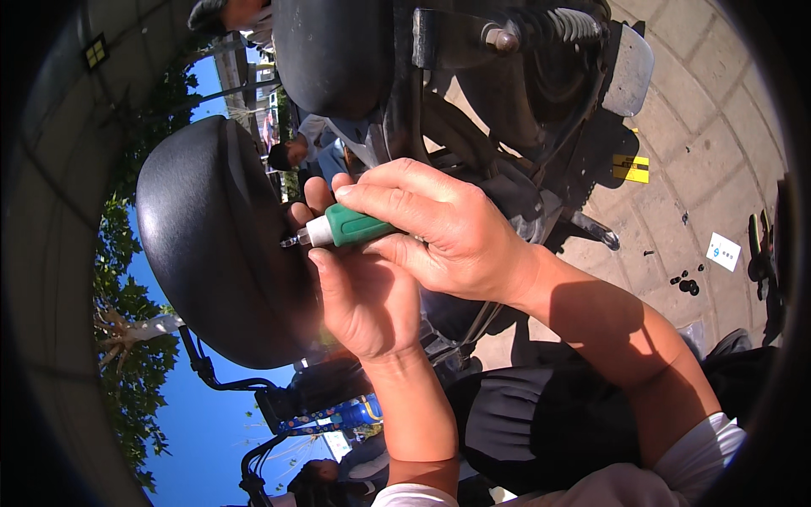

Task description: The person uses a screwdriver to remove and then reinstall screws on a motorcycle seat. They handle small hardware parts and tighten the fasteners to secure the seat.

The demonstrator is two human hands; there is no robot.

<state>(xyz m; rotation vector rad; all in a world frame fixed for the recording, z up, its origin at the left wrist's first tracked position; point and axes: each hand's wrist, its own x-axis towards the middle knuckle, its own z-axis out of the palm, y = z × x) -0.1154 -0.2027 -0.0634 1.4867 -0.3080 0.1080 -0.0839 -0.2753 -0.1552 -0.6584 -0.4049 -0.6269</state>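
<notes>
In my right hand (456, 224) is a screwdriver (359, 226) with a green handle and pale collar. Its metal bit points left, toward a black padded seat (203, 245). My left hand (372, 300) lies under and around the front of the tool, palm turned up. The left thumb is just below the collar and the fingers, spread apart, rise behind it. Whether the left hand bears on the tool I cannot tell. The spot beyond the bit is partly in shadow, so no screw can be made out there.
A dark vehicle frame with a bolt (504, 40) and coil spring (577, 25) stands above my hands. On the paving at right lie a yellow card (630, 168), a white card (723, 252) and small black parts (688, 286). Black handlebars (270, 406) and other people appear behind.
</notes>
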